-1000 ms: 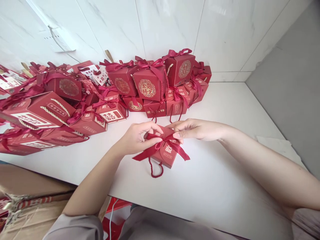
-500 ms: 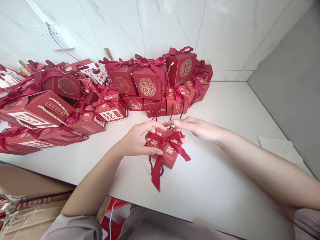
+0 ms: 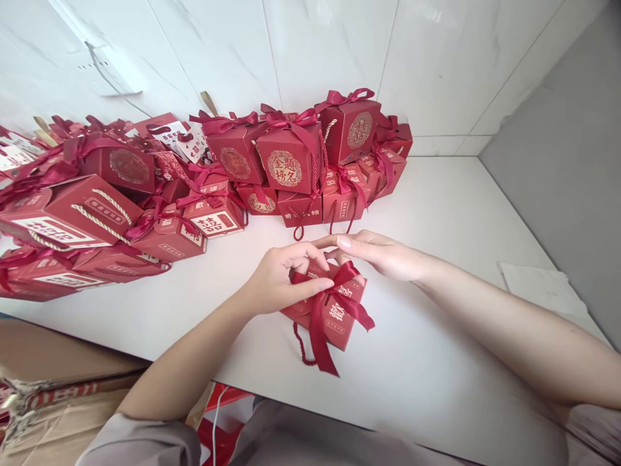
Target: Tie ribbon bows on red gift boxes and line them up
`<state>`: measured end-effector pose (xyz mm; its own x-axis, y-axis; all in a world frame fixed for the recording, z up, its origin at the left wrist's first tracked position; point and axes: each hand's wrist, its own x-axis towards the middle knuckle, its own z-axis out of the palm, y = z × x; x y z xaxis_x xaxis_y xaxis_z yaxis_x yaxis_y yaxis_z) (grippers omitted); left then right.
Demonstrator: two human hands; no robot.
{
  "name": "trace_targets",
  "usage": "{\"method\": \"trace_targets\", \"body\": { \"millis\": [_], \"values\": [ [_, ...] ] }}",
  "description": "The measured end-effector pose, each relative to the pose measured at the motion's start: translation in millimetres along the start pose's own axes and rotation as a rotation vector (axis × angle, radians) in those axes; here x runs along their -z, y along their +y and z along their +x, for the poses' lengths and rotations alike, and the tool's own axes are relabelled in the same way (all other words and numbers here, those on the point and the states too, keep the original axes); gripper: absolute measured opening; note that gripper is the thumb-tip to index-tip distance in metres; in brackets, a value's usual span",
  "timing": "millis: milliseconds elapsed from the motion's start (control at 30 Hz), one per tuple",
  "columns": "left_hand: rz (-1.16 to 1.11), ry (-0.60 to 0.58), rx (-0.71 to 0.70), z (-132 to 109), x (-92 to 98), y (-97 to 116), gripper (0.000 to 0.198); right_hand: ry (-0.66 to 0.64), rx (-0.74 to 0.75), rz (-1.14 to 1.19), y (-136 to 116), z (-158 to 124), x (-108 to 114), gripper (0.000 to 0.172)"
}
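A small red gift box (image 3: 342,333) with gold lettering is tilted over the white table, just in front of me. Across its top a dark red ribbon bow (image 3: 347,299) is tied, its tails hanging toward me. My left hand (image 3: 286,275) is closed over the box's left side, thumb on the bow's knot and fingers curled at its left loop. Behind the box, my right hand (image 3: 378,252) supports its far side, some fingers partly hidden and the thumb stretched left. A red cord handle (image 3: 301,346) dangles at the box's near left.
Several red gift boxes (image 3: 291,158) with bows are stacked along the tiled wall (image 3: 330,52). More boxes (image 3: 72,210) crowd the left of the table (image 3: 436,375). White paper (image 3: 541,288) lies at the right edge. A cardboard box (image 3: 63,362) stands lower left.
The gift box has shifted slightly right and toward me, turning a little. My left hand has moved right, its thumb now on the bow's knot. My right hand stays nearly in place.
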<state>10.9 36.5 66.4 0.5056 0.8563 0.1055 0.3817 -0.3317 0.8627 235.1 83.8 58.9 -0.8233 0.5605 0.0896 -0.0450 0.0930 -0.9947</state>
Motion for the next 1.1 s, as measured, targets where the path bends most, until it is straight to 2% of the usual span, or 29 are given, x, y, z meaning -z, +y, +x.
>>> {"method": "trace_targets", "body": {
  "millis": [67,167,300,367,433,500,633,700,800,900,1100],
  "values": [
    [0.061,-0.044,0.012,-0.1,-1.1,5.9,0.028,0.021,0.018,-0.014,1.7,0.9,-0.1,0.066],
    [0.063,-0.174,0.058,-1.0,5.1,13.7,0.047,0.061,-0.008,-0.016,5.1,2.2,0.4,0.067],
    [0.034,-0.269,0.078,-2.6,13.5,16.1,0.064,0.095,-0.021,0.041,9.8,3.8,2.1,0.06],
    [0.043,-0.2,0.049,-3.0,13.1,12.9,0.052,0.108,-0.015,0.096,10.8,4.3,3.6,0.049],
    [0.07,-0.065,0.01,-2.5,10.6,7.7,0.031,0.142,-0.019,0.129,10.6,4.8,5.4,0.038],
    [0.092,0.088,0.003,-0.6,8.4,1.5,0.018,0.217,-0.029,0.112,9.7,5.2,7.6,0.033],
    [0.079,0.4,0.085,6.8,11.4,-11.6,0.018,0.411,-0.072,-0.012,10.6,5.8,15.7,0.036],
    [0.05,0.495,0.128,10.5,16.1,-17.7,0.018,0.452,-0.103,-0.066,14.1,5.7,22.1,0.04],
    [-0.001,0.51,0.171,13.9,23.1,-24.2,0.021,0.376,-0.193,-0.109,21.8,5.7,31.5,0.048],
    [-0.008,0.441,0.172,14.2,27.2,-25.4,0.025,0.241,-0.238,-0.037,27.2,6.2,34.5,0.052],
    [0.123,0.317,0.158,11.9,30.4,-16.0,0.031,0.148,-0.146,0.085,20.8,6.7,19.8,0.042]
  ]
}}
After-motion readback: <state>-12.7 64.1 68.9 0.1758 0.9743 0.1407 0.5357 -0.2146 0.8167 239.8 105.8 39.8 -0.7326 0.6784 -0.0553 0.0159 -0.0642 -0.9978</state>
